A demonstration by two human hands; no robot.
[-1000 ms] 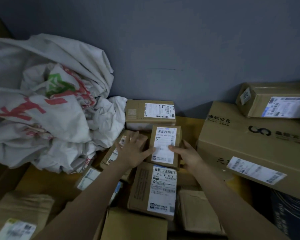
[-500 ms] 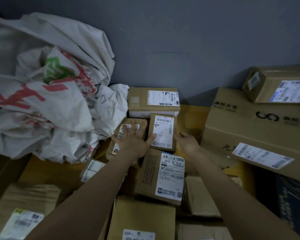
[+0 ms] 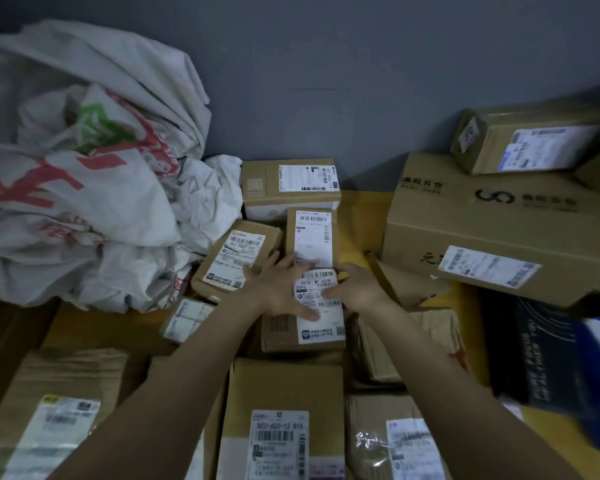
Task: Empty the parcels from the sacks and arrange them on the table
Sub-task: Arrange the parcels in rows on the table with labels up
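Head view: two bare forearms are seen reaching forward over a yellow table (image 3: 364, 216) crowded with cardboard parcels. The left hand (image 3: 278, 289) is laid flat with its fingers spread wide, resting across the far end of a labelled parcel (image 3: 323, 336), and its thumb is stretched over the white label. The right hand (image 3: 359, 289) is placed at the far right corner of the same parcel with its fingers bent toward the left. Whether anything is gripped by it cannot be told.

Just beyond the fingertips of both hands, a narrow parcel (image 3: 312, 237) is lying label up. To its left a tilted parcel (image 3: 236, 258) is propped at an angle, its near right corner covered by the left hand's fingers. Behind these two, a back parcel (image 3: 290, 187) is set against the grey wall.

Crumpled white sacks (image 3: 84, 168), printed in red and green, are heaped on the left side of the table and reach as far as the back parcel. On the right, a large box (image 3: 492, 223) is placed near the wall, and a smaller box (image 3: 530, 140) is stacked on top of it. A dark bag (image 3: 551, 358) is seen below the large box, blurred. Nearest the camera, between the forearms, a front parcel (image 3: 281, 420) is lying label up.
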